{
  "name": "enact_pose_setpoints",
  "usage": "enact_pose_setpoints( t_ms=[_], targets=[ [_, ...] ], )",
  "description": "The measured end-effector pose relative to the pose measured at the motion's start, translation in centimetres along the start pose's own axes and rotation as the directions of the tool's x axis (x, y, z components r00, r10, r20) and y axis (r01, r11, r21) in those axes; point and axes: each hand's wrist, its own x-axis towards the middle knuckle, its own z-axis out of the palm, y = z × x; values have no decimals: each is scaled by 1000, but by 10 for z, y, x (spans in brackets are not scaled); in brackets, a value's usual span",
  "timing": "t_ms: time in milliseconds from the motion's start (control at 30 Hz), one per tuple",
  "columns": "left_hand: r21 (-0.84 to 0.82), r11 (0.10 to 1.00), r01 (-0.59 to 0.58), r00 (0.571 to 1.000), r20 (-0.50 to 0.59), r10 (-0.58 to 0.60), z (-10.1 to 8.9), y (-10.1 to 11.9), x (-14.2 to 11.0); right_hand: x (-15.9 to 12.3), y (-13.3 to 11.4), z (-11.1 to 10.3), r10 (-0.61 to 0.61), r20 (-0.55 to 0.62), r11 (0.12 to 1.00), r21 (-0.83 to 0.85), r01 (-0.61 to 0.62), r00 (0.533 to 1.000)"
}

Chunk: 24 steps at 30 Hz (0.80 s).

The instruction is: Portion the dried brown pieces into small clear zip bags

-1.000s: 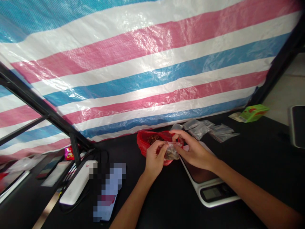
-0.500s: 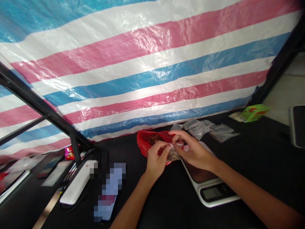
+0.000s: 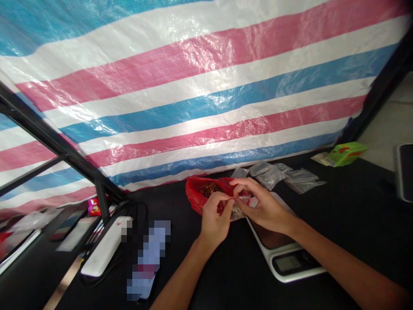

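Observation:
A small clear plastic bag [image 3: 238,212] with pale brownish contents hangs between my hands. My left hand [image 3: 217,217] pinches its top edge between thumb and forefinger. From the other side, my right hand [image 3: 258,202] grips the same top edge, its fingers curled. Just behind them a red plastic bag [image 3: 195,196] lies open, with small brown pieces [image 3: 210,188] inside. Under my right hand and forearm is a white kitchen scale [image 3: 274,262], partly covered; its display cannot be read.
Several flat clear bags [image 3: 300,178] lie behind the scale, near a green box [image 3: 348,154]. To the left are a phone [image 3: 146,262], a white power strip [image 3: 108,247] with black cables, and a black metal frame [image 3: 101,200]. A striped plastic sheet [image 3: 206,103] hangs at the back.
The small clear bag has tilted, so less of its front shows. My hands have shifted slightly right along its top edge, still pinching it.

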Motion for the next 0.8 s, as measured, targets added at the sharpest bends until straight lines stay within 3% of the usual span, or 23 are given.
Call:
enact_pose_setpoints(
  t_ms=[100, 267, 367, 433, 500, 567, 633, 700, 800],
  targets=[
    [-21, 1000, -8, 1000, -26, 7, 0, 1, -1, 0, -1, -1, 10, 6, 1000, 7, -10, 1000],
    [-41, 997, -69, 997, 24, 70, -3, 3, 1, 1, -4, -1, 38, 13, 993, 110, -39, 999],
    [-71, 996, -62, 998, -31, 60, -6, 3, 3, 4, -1, -8, 61, -156, 990, 139, -39, 986],
    [-100, 994, -34, 995, -94, 25, -8, 1, 4, 8, 4, -17, 96, -364, 989, 140, -47, 926],
    [-117, 993, -6, 991, -131, -10, -10, -4, 5, 12, 10, -28, 147, -544, 987, 139, -84, 826],
    [-113, 994, 5, 989, -145, -21, -11, -8, 6, 16, 15, -37, 178, -654, 984, 132, -120, 736],
    [-104, 995, -4, 989, -150, -11, -11, -10, 6, 18, 22, -42, 181, -694, 983, 118, -138, 697],
    [-89, 996, -21, 990, -141, 9, -11, -11, 6, 19, 29, -42, 194, -670, 981, 120, -153, 717],
    [-64, 997, -43, 991, -129, 34, -10, -11, 5, 17, 46, -36, 256, -565, 967, 147, -210, 784]
  ],
)
